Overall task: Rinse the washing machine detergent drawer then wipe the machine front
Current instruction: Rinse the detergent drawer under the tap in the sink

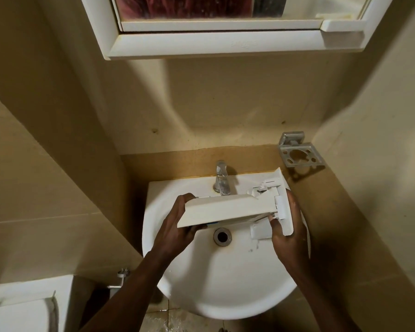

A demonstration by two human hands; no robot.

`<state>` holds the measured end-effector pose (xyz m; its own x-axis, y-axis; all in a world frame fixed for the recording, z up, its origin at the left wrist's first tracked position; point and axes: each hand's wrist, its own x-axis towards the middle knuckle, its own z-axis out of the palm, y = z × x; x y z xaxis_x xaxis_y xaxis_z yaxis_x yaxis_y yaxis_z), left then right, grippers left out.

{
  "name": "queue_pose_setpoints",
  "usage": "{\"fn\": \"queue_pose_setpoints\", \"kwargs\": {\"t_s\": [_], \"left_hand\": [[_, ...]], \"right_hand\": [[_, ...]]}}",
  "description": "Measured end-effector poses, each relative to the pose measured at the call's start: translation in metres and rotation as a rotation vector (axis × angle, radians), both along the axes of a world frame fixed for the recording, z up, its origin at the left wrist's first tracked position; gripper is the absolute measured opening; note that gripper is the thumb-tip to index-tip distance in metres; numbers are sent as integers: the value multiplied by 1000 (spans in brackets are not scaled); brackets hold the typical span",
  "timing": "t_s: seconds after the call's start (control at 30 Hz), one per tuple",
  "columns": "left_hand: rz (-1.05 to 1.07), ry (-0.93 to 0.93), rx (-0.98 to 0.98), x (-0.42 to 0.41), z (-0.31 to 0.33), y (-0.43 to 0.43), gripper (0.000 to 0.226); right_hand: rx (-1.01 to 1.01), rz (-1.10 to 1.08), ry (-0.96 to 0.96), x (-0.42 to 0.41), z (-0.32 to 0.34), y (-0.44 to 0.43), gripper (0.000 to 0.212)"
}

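The white plastic detergent drawer [222,209] is held sideways over the white sink [225,283], just below the chrome faucet [221,178]. My left hand [175,226] grips its left end, fingers curled under the edge. At the right end, my right hand [288,231] holds the drawer's front panel, with a small white insert piece by its thumb. No water is seen running. The washing machine is out of view.
The drain [222,236] lies under the drawer. A metal toothbrush holder [300,153] juts from the wall at the right. A mirror cabinet [225,27] hangs overhead. A toilet tank [27,305] stands at the lower left, beside a water valve [120,281].
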<state>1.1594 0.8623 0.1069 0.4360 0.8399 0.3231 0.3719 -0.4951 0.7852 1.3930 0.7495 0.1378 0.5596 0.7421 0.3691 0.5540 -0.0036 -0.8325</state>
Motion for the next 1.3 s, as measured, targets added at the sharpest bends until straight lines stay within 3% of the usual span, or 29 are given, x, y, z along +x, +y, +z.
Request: {"fn": "queue_pose_setpoints", "kwargs": {"t_s": [0.2,0.33,0.5,0.63,0.83,0.97,1.07,1.23,1.3], "left_hand": [[28,-37,21,5,9,0,58],[35,25,23,3,4,0,56],[67,-59,-11,0,6,-4,65],[41,15,-11,-6,4,-6,54],[112,-118,37,1,24,-7,60],[127,-51,6,-4,15,-15,70],[128,-112,48,2,24,-1,65],[57,129,15,-4,7,3,61],[53,113,-22,-6,7,6,64]], "right_hand": [[84,-51,-276,1,13,-1,65],[27,-27,-122,-2,9,0,76],[22,-40,-167,-8,11,-1,72],[-13,11,-73,-13,8,-6,84],[99,-36,-370,-6,23,-2,67],[56,32,-181,-7,26,-2,70],[126,-19,-251,-9,36,1,63],[-52,29,8,-15,21,-1,78],[-54,33,73,-16,24,0,74]]}}
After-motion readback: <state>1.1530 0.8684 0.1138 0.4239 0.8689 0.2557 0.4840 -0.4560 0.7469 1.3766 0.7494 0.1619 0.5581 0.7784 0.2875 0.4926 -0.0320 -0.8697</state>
